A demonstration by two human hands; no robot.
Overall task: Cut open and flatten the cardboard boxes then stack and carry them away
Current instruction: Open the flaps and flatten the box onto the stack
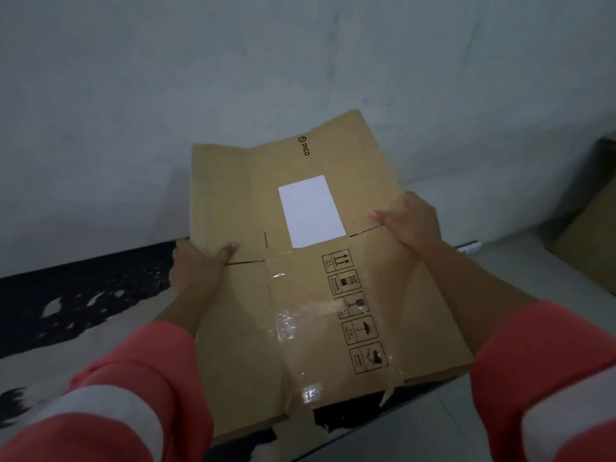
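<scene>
One cardboard box (233, 201), already collapsed, is held up off the floor (416, 428) in front of the person, far end tilted toward the wall (233, 61). Printed face is up: white label (311, 211) mid-panel, a column of handling symbols (356, 311) nearer the body, and wrinkled clear tape (290, 325) running down to the near edge, where a torn strip hangs off.

Grip:
- left hand (200, 265) clamps the left edge at the flap slit, thumb on top, fingers hidden underneath
- right hand (410, 221) clamps the right edge at the matching slit, thumb on top and pointing inward, other fingers hidden behind the edge
- the hands are well apart, with the whole panel between them

It's not fully flat, I'd say. The far-left panel kinks along a vertical crease and the far flaps lift a bit.

Step in hand looks like final flattening before stacking. To do it well:
- press the creases down against something hard, not in mid-air
- leftover tape may be holding the near seam, so check it before forcing a fold
- keep both grips at the slits, since that gives the best control over sheet twist
- square it to the pile before letting go

Around it: more cardboard (586, 235) sits off to the right by the wall, probably the stack. A dark patch (83, 295) covers the floor on the left. Coral sleeves (133, 378) with a white band fill the near corners.
</scene>
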